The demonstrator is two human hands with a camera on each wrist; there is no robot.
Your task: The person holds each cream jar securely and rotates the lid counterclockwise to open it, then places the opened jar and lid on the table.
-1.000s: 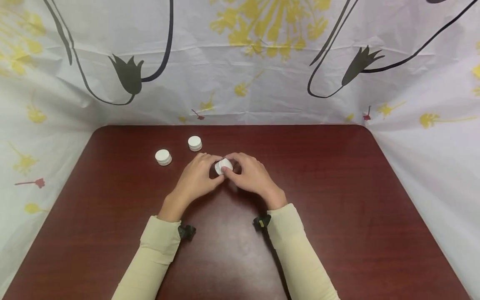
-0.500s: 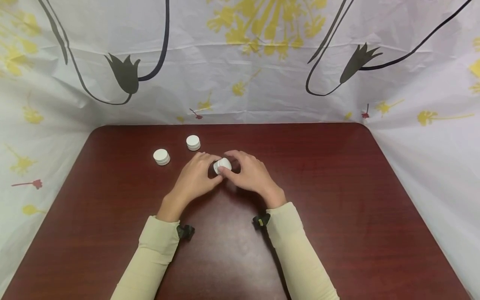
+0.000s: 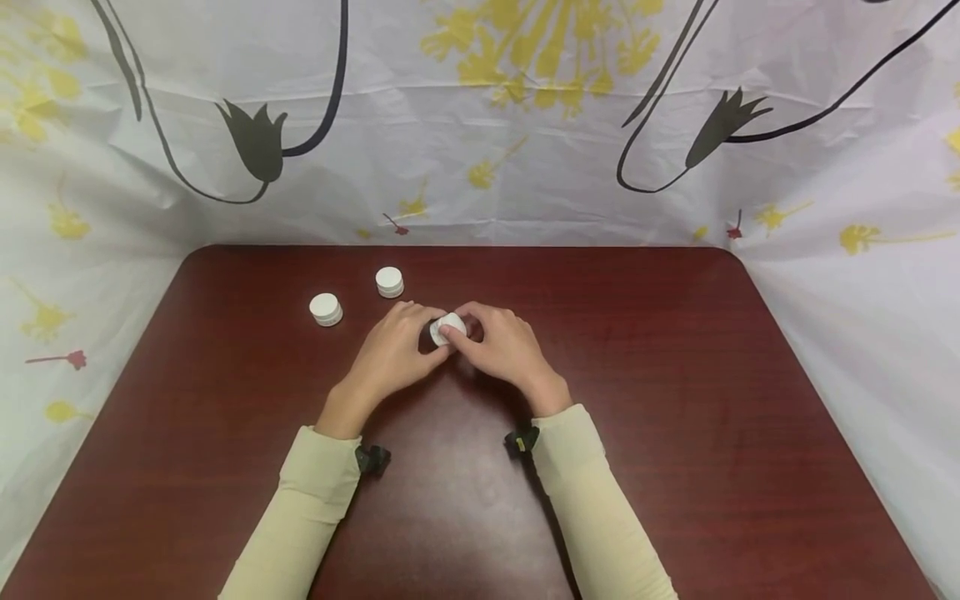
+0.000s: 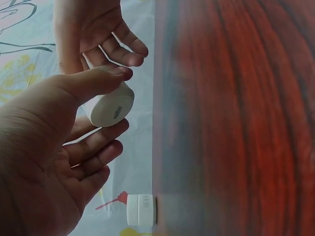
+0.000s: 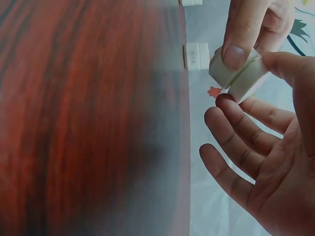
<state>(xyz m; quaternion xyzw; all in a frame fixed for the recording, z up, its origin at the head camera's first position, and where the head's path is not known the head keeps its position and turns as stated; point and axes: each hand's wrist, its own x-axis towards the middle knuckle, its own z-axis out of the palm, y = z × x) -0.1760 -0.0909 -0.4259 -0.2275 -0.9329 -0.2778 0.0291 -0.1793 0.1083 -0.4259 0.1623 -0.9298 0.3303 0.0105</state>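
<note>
Between both hands is a small white round jar [image 3: 457, 321] with a lid, held tilted above the table. My left hand [image 3: 392, 348] pinches its base, thumb on one side and fingers on the other; dark print shows on the underside [image 4: 116, 111] in the left wrist view. My right hand [image 3: 504, 348] pinches the lid [image 5: 248, 81] between thumb and index finger, its other fingers spread loosely. A seam runs between lid and base in the right wrist view. Two similar white jars, a left one [image 3: 326, 309] and a farther one [image 3: 389, 282], stand upright beyond the left hand.
The dark red wooden table [image 3: 675, 400] has rounded far corners. A white sheet [image 3: 480, 192] with yellow and grey flower prints hangs behind it and along the sides. Black wrist devices, a left one [image 3: 372, 459] and a right one [image 3: 521, 442], sit by the light sleeves.
The right thumb and fingers have shifted slightly around the lid, and the jar's tilt has changed a little. Both arms and the two standing jars keep their places.
</note>
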